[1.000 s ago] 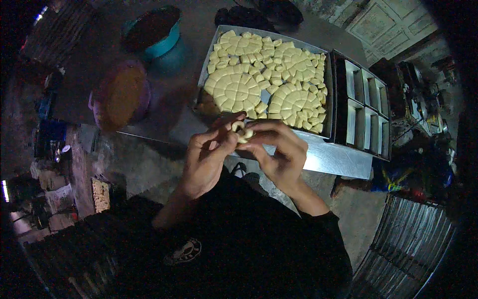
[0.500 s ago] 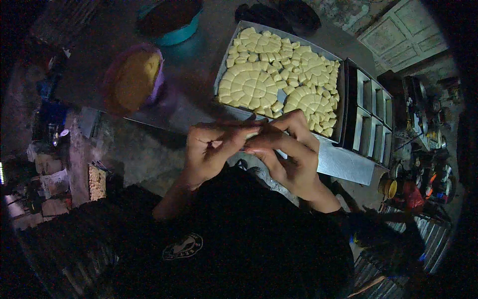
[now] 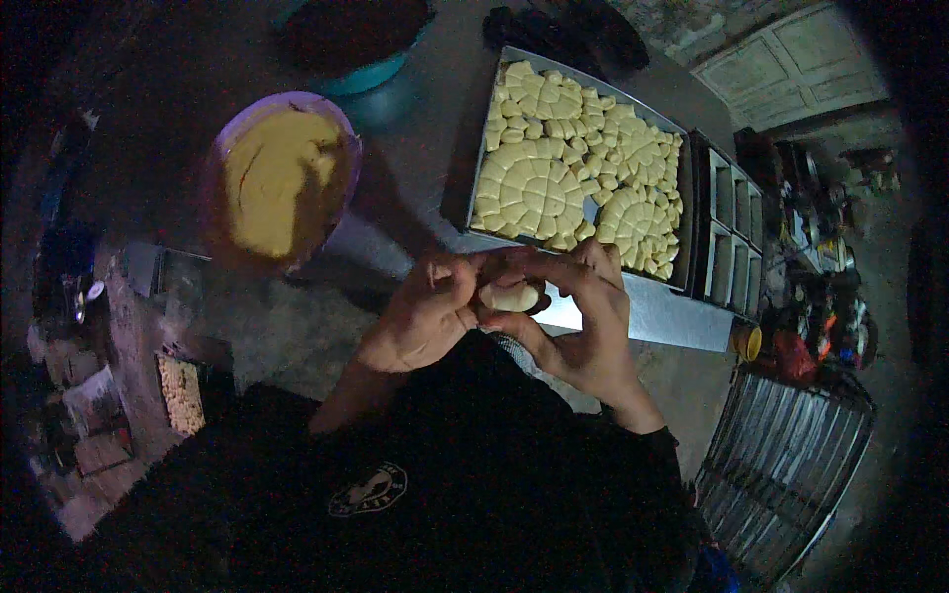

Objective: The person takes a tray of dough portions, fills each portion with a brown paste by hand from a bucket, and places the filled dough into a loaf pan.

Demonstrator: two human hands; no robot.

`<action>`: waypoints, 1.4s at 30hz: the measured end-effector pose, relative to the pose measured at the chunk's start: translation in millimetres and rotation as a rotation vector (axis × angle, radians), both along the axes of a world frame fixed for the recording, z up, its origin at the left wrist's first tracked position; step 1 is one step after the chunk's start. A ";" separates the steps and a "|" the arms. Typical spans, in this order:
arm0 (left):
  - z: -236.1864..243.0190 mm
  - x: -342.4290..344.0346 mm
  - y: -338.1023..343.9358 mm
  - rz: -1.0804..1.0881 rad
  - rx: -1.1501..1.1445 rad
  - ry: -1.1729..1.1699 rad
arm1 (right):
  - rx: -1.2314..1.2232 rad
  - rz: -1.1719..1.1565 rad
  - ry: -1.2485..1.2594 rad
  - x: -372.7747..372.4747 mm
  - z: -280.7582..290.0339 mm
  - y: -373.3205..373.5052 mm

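My left hand [image 3: 420,316] and my right hand [image 3: 583,331] meet at the table's front edge, fingers curled round a small pale dough piece [image 3: 509,296], rounded and smooth. The fingers partly hide it. Just beyond them, a metal tray [image 3: 593,89] holds dough in several cut rounds [image 3: 529,188] with many small loose pieces packed between them. Left of the hands is a purple bowl [image 3: 287,183] containing a yellow mixture.
Black rectangular moulds [image 3: 725,222] adjoin the tray's right side. A teal basin [image 3: 366,79] stands at the back of the dark table [image 3: 138,168]. A yellow container [image 3: 746,344] and stacked metal sheets [image 3: 776,455] are at the right, below a pale door [image 3: 791,69].
The dough showed as an open loop, then was covered by my fingers; now it looks like a rounded piece. The view has shifted, and the yellow in the purple bowl shows more clearly.
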State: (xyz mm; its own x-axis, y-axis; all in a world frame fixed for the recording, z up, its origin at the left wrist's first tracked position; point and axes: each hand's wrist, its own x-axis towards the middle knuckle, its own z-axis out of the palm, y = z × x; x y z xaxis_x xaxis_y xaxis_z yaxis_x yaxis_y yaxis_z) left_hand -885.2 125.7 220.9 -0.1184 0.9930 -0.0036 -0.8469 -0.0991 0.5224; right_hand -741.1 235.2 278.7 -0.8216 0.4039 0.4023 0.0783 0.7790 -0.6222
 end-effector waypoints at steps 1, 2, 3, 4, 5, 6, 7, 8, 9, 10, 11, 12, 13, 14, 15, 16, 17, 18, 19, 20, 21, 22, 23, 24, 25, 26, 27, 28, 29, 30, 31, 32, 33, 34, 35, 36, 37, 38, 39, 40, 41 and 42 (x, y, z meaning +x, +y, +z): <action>-6.1 -4.3 -1.8 -0.036 0.008 0.021 | 0.051 -0.041 -0.041 -4.6 0.4 -2.8; -12.3 -8.3 -1.7 -0.072 0.016 0.042 | 0.101 -0.081 -0.083 -8.9 0.3 -5.2; -23.1 -7.2 2.3 -0.046 -0.066 0.070 | 0.118 -0.074 -0.082 -9.8 -5.9 -7.1; -33.5 -6.0 6.7 -0.025 -0.148 0.095 | 0.053 -0.095 -0.081 -9.9 -15.8 -11.1; -50.0 -0.3 6.7 0.049 -0.225 0.153 | -0.151 -0.195 -0.037 -12.5 -27.3 -17.9; -58.2 4.1 7.5 0.125 -0.304 0.214 | -0.354 -0.295 0.017 -14.0 -41.8 -24.0; -60.4 7.0 8.0 0.119 -0.313 0.351 | -0.788 -0.298 0.051 -11.8 -61.6 -29.5; -62.6 9.2 8.0 0.112 -0.320 0.484 | -1.209 -0.274 0.096 -6.4 -70.3 -30.6; -80.3 17.9 6.3 0.121 -0.246 0.456 | -1.282 -0.332 0.076 -0.7 -75.8 -30.6; -101.9 22.2 11.5 0.232 -0.190 0.639 | -1.361 -0.372 0.059 6.6 -88.2 -30.0; -118.7 26.2 16.9 0.347 -0.155 0.823 | -1.272 -0.410 0.083 13.5 -101.0 -31.8; -135.7 29.9 21.6 0.481 -0.140 1.001 | -1.182 -0.434 0.104 22.1 -118.3 -31.5; -138.0 24.7 26.3 0.471 -0.207 1.020 | -1.091 -0.451 0.126 28.8 -134.1 -30.0; -138.4 21.1 26.1 0.415 -0.300 0.956 | -0.984 -0.442 0.044 36.5 -146.4 -26.1; -138.9 15.3 25.5 0.360 -0.392 0.891 | -0.876 -0.427 -0.032 43.0 -158.2 -19.5; -135.8 9.3 22.7 0.259 -0.507 0.739 | -0.766 -0.409 -0.107 49.4 -170.5 -12.9; -143.4 7.3 22.2 0.305 -0.567 0.727 | -0.597 -0.477 -0.247 53.3 -187.4 -8.3; -155.1 4.1 20.0 0.357 -0.632 0.721 | -0.056 -0.492 -0.274 55.7 -189.8 -3.0; -169.0 -2.0 19.4 0.388 -0.620 0.799 | -0.117 -0.545 -0.238 63.7 -197.8 4.7; -184.6 -7.3 18.9 0.414 -0.606 0.871 | -0.179 -0.601 -0.207 76.4 -204.6 13.0; -193.7 -9.8 10.9 0.449 -0.614 0.951 | -0.115 -0.635 -0.199 82.0 -203.2 32.2; -197.1 -10.0 3.1 0.428 -0.610 0.988 | -0.052 -0.670 -0.187 84.7 -202.9 58.2; -198.3 -10.5 3.4 0.395 -0.594 1.025 | 0.022 -0.684 -0.263 90.6 -205.2 85.7; -197.2 -9.5 6.4 0.371 -0.574 1.061 | 0.106 -0.693 -0.333 91.9 -209.3 112.6; -186.4 -4.4 12.3 0.309 -0.557 1.245 | 0.151 -0.699 -0.307 93.7 -212.4 128.5; -175.9 3.9 18.3 0.208 -0.555 1.287 | 0.196 -0.705 -0.282 96.0 -215.0 143.2; -167.1 15.4 24.6 0.118 -0.557 1.326 | 0.102 -0.555 -0.348 95.4 -220.5 158.7; -160.9 26.0 30.2 0.027 -0.561 1.362 | 0.055 -0.542 -0.301 98.1 -226.5 163.3; -158.9 34.5 34.9 0.037 -0.449 1.411 | 0.006 -0.529 -0.254 98.8 -233.2 165.8; -161.9 42.2 38.7 0.054 -0.337 1.456 | -0.035 -0.507 -0.207 94.9 -233.6 166.2; -156.7 50.9 45.3 0.059 -0.229 1.496 | -0.128 -0.513 -0.282 95.8 -230.7 161.9; -150.5 58.1 49.9 0.108 -0.207 1.463 | -0.158 -0.513 -0.130 94.3 -228.2 155.5; -137.2 68.5 55.6 0.177 -0.188 1.419 | -0.311 -0.506 -0.035 95.4 -217.8 142.8; -124.5 79.1 64.7 0.240 -0.166 1.379 | -0.471 -0.500 0.059 99.7 -198.0 131.7; -120.6 85.0 70.2 0.317 -0.218 1.374 | -0.673 -0.422 0.218 95.1 -183.5 121.2; -105.8 95.3 78.3 0.353 -0.280 1.257 | -0.881 -0.350 0.373 95.0 -166.9 112.1; -81.6 106.7 87.6 0.393 -0.342 1.141 | -0.939 -0.261 0.314 102.1 -147.1 106.7; -59.5 116.1 94.7 0.433 -0.393 1.023 | -1.084 -0.165 0.419 100.1 -137.0 99.5; -40.8 122.5 97.1 0.449 -0.398 0.900 | -1.099 -0.116 0.367 99.7 -120.8 94.5; -37.1 124.2 97.0 0.500 -0.386 0.890 | -1.103 -0.069 0.318 98.0 -103.2 92.3; -33.4 125.0 93.6 0.552 -0.373 0.880 | -1.144 -0.014 0.377 93.5 -89.8 87.5; -27.8 124.9 90.7 0.597 -0.354 0.868 | -1.158 -0.026 0.372 89.0 -87.1 85.6</action>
State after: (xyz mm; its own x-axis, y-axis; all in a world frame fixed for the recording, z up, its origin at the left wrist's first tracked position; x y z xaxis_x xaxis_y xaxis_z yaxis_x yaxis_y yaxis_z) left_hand -760.3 216.4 193.1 -0.6772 0.7347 0.0406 -0.0456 -0.0970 0.9942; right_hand -652.1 320.7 191.6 -0.7191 0.6949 0.0022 -0.2458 -0.2515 -0.9361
